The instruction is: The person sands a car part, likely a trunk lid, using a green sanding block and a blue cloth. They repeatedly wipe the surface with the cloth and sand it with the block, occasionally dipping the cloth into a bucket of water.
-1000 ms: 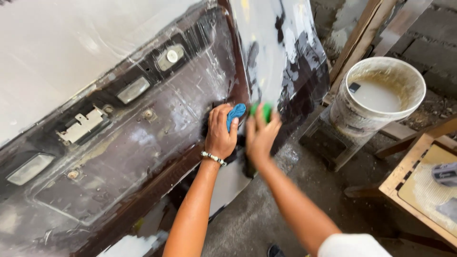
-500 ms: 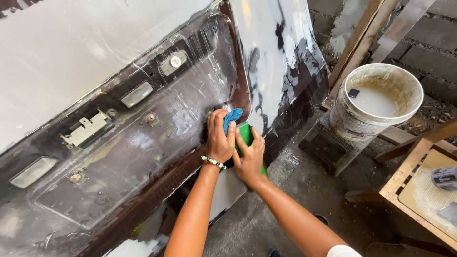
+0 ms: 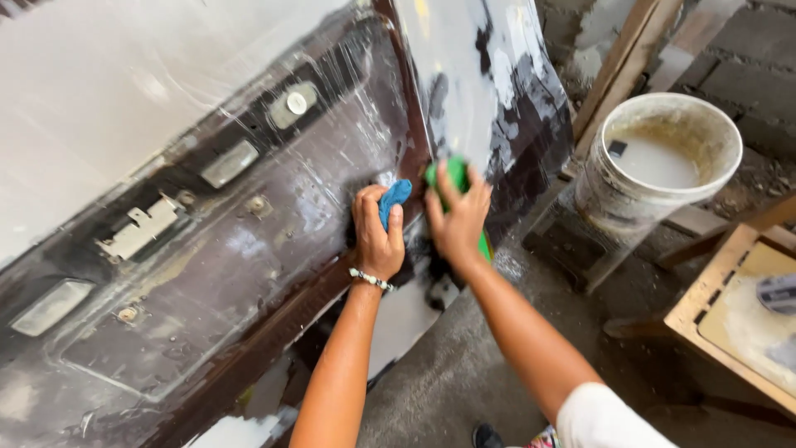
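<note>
Both hands work the wet dark panel [image 3: 249,249]: left hand [image 3: 377,236] clutches a blue cloth [image 3: 395,197], right hand [image 3: 456,217] presses a green pad [image 3: 455,176] just right of it. Either could slip off the slick surface.

Rough grey concrete floor [image 3: 464,390], white bucket [image 3: 663,158] of cloudy water on a block [image 3: 572,245] there.

White bucket [image 3: 663,166], wooden frame [image 3: 705,311].

Left hand [image 3: 377,236] grips blue cloth [image 3: 395,197] — right hand [image 3: 456,217] presses green block [image 3: 454,176].
</note>
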